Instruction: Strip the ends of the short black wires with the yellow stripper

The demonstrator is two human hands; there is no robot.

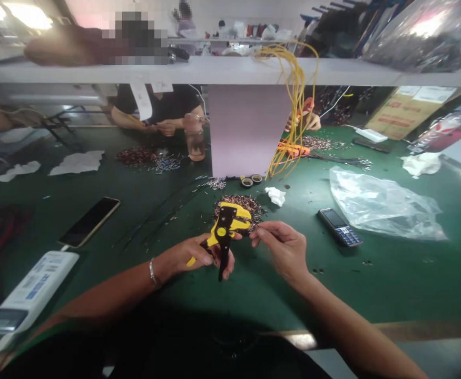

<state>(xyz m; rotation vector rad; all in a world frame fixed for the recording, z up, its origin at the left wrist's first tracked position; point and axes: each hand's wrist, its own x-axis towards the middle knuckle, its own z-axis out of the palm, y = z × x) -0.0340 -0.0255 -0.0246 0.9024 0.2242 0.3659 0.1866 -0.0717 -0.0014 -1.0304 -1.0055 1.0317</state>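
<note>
Our left hand [194, 252] clamps the stripper [222, 231] by its handles so its mouth faces our right hand [287, 248], fingertips pinched together, on what we can't quite tell.

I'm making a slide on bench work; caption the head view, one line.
Left hand holds a yellow-and-black wire stripper, right hand near its jaws, over a green tabletop.

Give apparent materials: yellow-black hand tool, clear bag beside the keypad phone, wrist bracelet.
Hand tool, in the left hand: solid yellow and black colouring suggests plastic or painted metal; can't settle which.
Clear bag: thin, glossy plastic film, by its see-through creases and highlights.
Bracelet: probably polished metal, by its silvery shine.
</note>
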